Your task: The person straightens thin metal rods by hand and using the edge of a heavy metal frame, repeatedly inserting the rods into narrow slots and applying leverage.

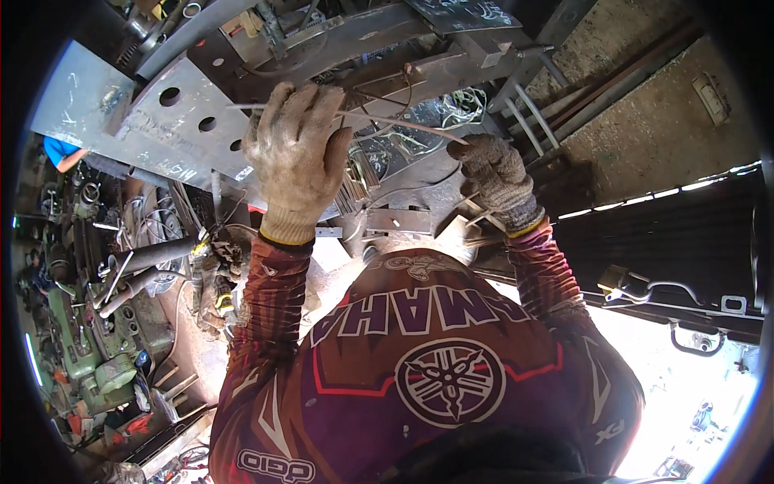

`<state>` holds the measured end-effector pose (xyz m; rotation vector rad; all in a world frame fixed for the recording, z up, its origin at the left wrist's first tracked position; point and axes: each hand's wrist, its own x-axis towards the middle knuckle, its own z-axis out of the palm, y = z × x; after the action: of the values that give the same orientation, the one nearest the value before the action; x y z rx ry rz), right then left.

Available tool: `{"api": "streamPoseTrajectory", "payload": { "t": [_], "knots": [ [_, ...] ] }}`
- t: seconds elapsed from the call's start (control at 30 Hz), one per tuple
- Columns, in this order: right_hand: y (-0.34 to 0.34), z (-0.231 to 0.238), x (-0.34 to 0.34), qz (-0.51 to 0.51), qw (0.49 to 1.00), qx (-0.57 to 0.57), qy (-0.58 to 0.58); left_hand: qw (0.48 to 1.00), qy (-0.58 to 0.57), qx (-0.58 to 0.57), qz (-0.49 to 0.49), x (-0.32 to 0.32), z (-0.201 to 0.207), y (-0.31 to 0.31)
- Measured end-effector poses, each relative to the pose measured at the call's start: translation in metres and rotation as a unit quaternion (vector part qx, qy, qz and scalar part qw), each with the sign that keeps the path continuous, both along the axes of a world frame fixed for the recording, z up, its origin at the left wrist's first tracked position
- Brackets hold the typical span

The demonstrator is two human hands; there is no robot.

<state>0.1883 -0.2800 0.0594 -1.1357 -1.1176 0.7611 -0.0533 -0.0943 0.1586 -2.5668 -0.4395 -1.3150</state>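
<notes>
two gloved hands hold one thin pale rod (355, 117): left hand (297, 157) clasps its middle, right hand (496, 173) pinches its end. better kept level above the drilled steel plate (189, 113).

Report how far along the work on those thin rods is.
Done: nothing visibly finished. In hand: the gloved left hand and gloved right hand hold one thin rod across the metal frame. Left: loose wires still hang behind, unfastened.
</notes>
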Motion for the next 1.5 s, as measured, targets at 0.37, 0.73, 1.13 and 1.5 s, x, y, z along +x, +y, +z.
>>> {"api": "streamPoseTrajectory", "payload": {
  "t": [0.37, 0.73, 1.13, 1.5],
  "knots": [
    [0.05, 0.099, 0.01, -0.11, 0.741, 0.222, -0.624, 0.985, 0.119, -0.103, 0.073, -0.054, -0.016, -0.057],
    [0.081, -0.02, 0.024, -0.218, 0.812, 0.094, -0.534, 0.967, 0.172, -0.089, 0.162, -0.012, -0.071, -0.052],
    [0.089, -0.038, 0.017, -0.192, 0.841, 0.094, -0.497, 0.95, 0.208, -0.143, 0.185, -0.021, -0.077, -0.057],
    [0.084, -0.043, 0.008, -0.164, 0.843, 0.076, -0.507, 0.938, 0.24, -0.2, 0.15, -0.031, -0.085, -0.058]
  ]
}}
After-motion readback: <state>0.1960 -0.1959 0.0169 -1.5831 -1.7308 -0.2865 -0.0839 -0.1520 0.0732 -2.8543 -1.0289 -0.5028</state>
